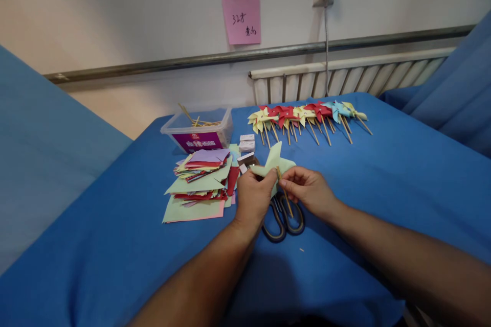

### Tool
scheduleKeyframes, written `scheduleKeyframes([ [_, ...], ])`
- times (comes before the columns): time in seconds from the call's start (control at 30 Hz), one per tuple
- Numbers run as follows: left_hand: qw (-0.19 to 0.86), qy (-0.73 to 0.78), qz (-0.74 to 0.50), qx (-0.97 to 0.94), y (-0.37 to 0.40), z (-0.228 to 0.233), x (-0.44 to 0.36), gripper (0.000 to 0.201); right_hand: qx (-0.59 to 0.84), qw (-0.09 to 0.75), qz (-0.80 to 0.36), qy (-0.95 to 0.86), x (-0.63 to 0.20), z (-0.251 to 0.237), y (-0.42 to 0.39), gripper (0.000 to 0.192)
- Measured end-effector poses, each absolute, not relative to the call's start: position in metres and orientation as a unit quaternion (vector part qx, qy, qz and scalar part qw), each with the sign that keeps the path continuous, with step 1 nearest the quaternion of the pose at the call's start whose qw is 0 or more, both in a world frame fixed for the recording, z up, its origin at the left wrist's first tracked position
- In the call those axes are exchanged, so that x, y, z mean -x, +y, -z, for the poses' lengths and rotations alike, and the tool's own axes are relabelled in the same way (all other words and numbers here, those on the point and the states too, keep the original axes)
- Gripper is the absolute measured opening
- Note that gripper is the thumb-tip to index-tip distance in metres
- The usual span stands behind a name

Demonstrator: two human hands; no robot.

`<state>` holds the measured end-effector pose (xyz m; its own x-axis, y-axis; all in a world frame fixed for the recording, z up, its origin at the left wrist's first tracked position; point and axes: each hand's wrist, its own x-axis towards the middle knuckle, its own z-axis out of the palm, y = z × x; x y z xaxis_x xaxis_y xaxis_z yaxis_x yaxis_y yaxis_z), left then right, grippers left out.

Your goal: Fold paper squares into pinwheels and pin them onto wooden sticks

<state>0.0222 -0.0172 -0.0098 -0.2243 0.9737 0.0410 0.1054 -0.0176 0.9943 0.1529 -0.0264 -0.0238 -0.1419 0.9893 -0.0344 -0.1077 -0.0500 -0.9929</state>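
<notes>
A pale green paper pinwheel (274, 157) is pinched in my left hand (253, 192), its folded blades pointing up and to the right. My right hand (310, 190) grips a thin wooden stick (285, 195), whose upper end lies against the pinwheel near my left thumb. Whether stick and paper are fastened together I cannot tell. Beneath both hands lie scissors (274, 225) with dark looped handles toward me; their blades are mostly hidden.
Left of my hands, coloured paper sheets (199, 184) are stacked. Behind them stands a clear plastic box (197, 130) with sticks. Small white boxes (247, 143) sit beside it. Several finished pinwheels (286, 116) lie in a row along the back of the blue-covered table (383, 173).
</notes>
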Motion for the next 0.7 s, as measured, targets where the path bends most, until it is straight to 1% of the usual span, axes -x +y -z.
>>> scheduleKeyframes([
  [0.4, 0.398, 0.576, -0.523, -0.486, -0.0176, 0.0102, -0.0223, 0.021, 0.444, 0.484, -0.57, -0.493, -0.1515, 0.0256, -0.0266, 0.028],
  [0.7, 0.424, 0.559, -0.541, -0.464, -0.0184, 0.01, -0.0231, 0.021, 0.443, 0.481, -0.571, -0.496, -0.1518, 0.0241, -0.0272, 0.029],
])
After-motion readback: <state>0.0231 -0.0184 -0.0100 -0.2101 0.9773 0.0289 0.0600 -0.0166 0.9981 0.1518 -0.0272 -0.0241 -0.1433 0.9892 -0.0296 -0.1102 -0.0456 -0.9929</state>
